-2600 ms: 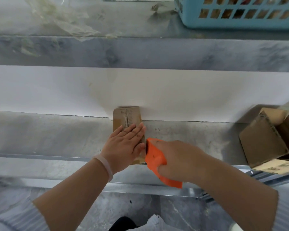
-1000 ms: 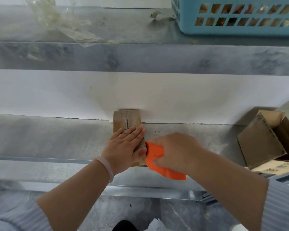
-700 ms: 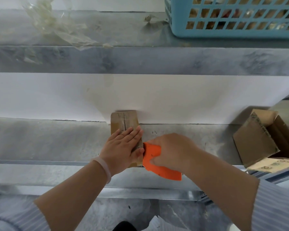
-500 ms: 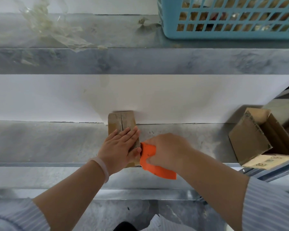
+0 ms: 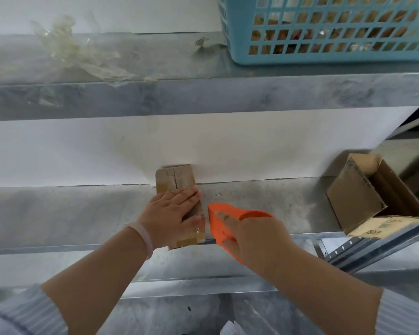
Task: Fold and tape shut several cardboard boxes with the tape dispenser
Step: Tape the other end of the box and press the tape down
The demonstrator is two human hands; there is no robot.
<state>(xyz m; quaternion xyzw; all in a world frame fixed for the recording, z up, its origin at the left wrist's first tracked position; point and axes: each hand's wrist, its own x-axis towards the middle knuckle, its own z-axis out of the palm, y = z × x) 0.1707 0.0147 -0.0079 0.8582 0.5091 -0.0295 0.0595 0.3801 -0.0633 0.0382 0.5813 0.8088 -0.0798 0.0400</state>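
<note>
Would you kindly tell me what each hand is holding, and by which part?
The right hand grips the orange tape dispenser round its near end. The left hand holds nothing; it presses flat on the small cardboard box.

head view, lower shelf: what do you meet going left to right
small taped brown cardboard box → orange plastic tape dispenser → open brown cardboard box tipped on its side

- Up to your right, a blue lattice basket (image 5: 324,54) stands on the upper metal shelf (image 5: 203,97).
- Crumpled clear plastic (image 5: 78,59) lies on that shelf's left part.
</note>
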